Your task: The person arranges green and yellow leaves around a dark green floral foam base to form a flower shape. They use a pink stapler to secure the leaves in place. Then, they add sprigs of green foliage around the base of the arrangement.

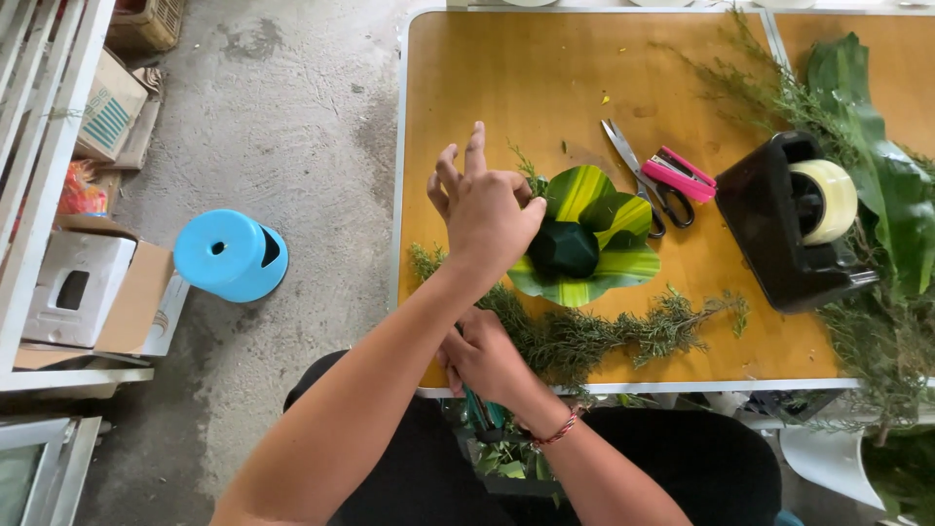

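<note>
The left hand [484, 209] is pinching the leaf rosette [584, 237] on the worktop [516, 88], its other fingers spread; the right hand [484, 356], its grip clamped, is clutching green stems [484, 412].

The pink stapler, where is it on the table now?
In the head view, the pink stapler lies right of centre, between the scissors and the black tape dispenser.
</note>
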